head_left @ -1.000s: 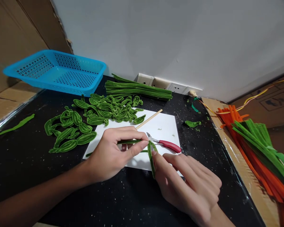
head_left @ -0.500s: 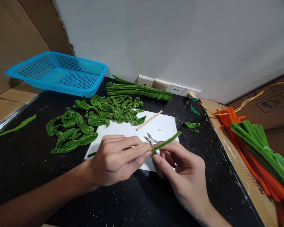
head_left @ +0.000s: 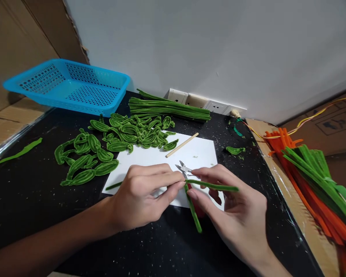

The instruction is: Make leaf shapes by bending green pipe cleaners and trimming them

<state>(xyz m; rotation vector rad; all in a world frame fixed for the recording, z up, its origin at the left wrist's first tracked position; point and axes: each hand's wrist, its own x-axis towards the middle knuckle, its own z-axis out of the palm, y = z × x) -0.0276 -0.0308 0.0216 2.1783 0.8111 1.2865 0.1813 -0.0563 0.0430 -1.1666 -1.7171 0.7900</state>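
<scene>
My left hand [head_left: 150, 192] is closed, pinching green pipe cleaners [head_left: 216, 186] between thumb and fingers. From the pinch, one fuzzy end runs right across my right hand, another [head_left: 193, 211] hangs toward me, and a third bit [head_left: 113, 185] shows left of the hand. My right hand [head_left: 233, 207] has thumb and index finger apart around the crossing point, not closed on the stem. Behind the fingertips lie cutting pliers [head_left: 185, 168] with red handles, partly covered by the hands, on a white sheet [head_left: 138, 157].
Looped green pipe-cleaner shapes [head_left: 129, 130] are heaped behind and left. A wooden stick [head_left: 181, 145] lies on the sheet. Farther back are a blue basket [head_left: 83, 107] and a bundle of green stems [head_left: 170, 109] by wall sockets [head_left: 216, 107]. Orange stems [head_left: 308, 200] lie at right.
My right hand has opened and shifted right. The stem end that pointed up and right now lies lower, and the hanging end has swung out farther. The left hand keeps its pinch.
</scene>
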